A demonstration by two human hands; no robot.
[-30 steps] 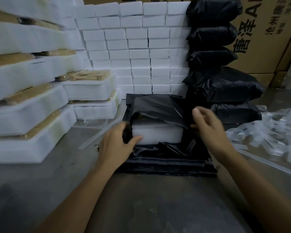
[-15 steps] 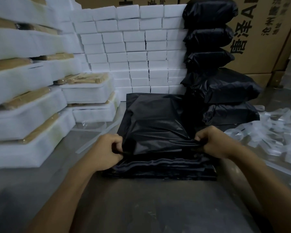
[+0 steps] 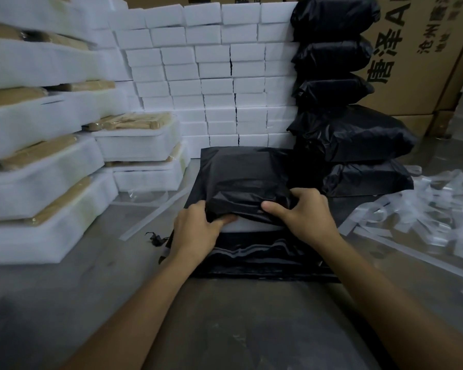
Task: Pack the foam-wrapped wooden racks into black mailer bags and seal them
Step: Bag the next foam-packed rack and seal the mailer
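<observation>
Scene: A person packs a foam-wrapped rack [image 3: 251,226] into a black mailer bag [image 3: 241,180] on top of a pile of flat bags [image 3: 265,259] on a grey work surface [image 3: 238,324].
Where the rack lies: Almost wholly inside the bag; only a white strip of foam shows at the open mouth, on the side nearest the person.
Key relation: The exposed foam edge sits directly under and between both hands, touching the left fingers; the bag's closed end lies away from the person, toward the wall of foam blocks [image 3: 211,76].
Long axis: The rack's visible edge runs left to right across the view; the bag's mouth follows the same line.
Left hand [image 3: 195,229]: Fingers curled, pinching the left end of the bag's lip, fingertips against the foam.
Right hand [image 3: 302,216]: Fingers curled over the bag's top, thumb stretched along the lip, gripping the plastic.
Nearer hand: Both are at the mouth; neither is clearly closer.
Likely next: Drawing the lip over the foam, then sealing.
Alongside: Packed bags [image 3: 340,102] stacked right; unpacked racks [image 3: 38,145] left.
</observation>
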